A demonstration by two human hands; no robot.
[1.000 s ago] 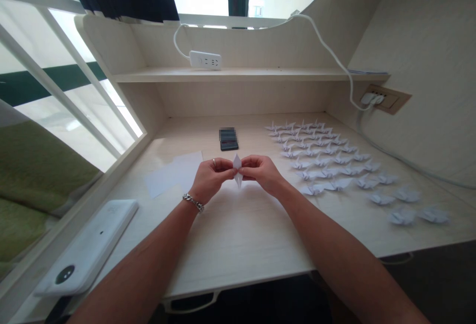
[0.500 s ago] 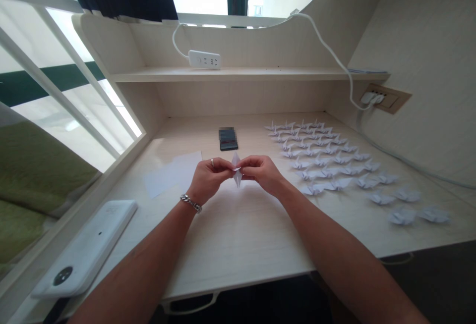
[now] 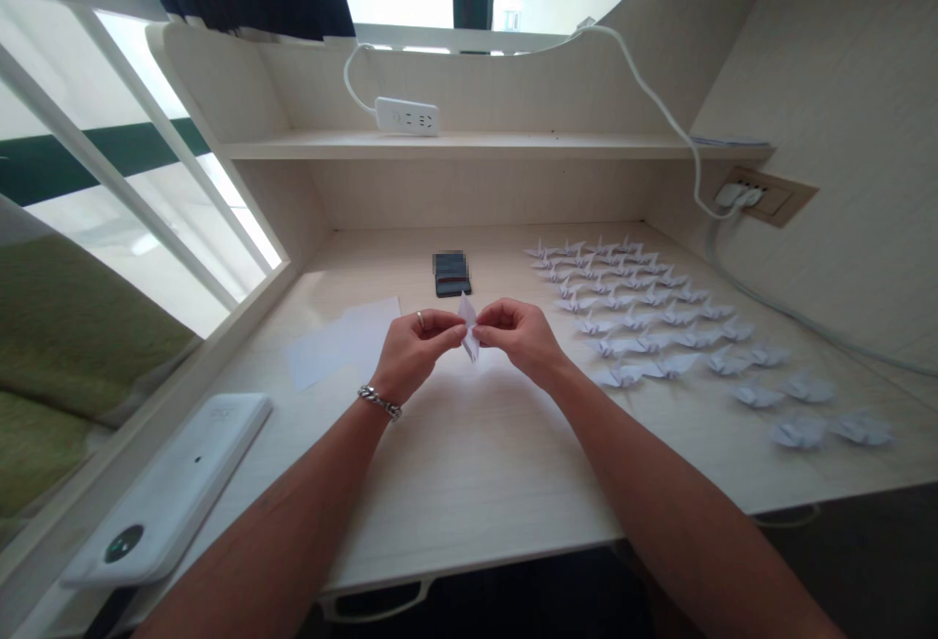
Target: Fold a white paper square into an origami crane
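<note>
Both my hands meet above the middle of the pale wooden desk. My left hand, with a ring and a metal bracelet, pinches one side of a small folded white paper piece. My right hand pinches its other side. The paper stands upright between my fingertips, its points showing above and below them. To the right, several finished white paper cranes lie in rows on the desk.
Flat white paper sheets lie left of my hands. A dark phone lies behind them. A white device rests on the left ledge. A power strip sits on the shelf; a cable runs to a wall socket.
My hands and the folded paper have lifted slightly and the fingers have shifted their pinch on it. Nothing else on the desk has moved.
</note>
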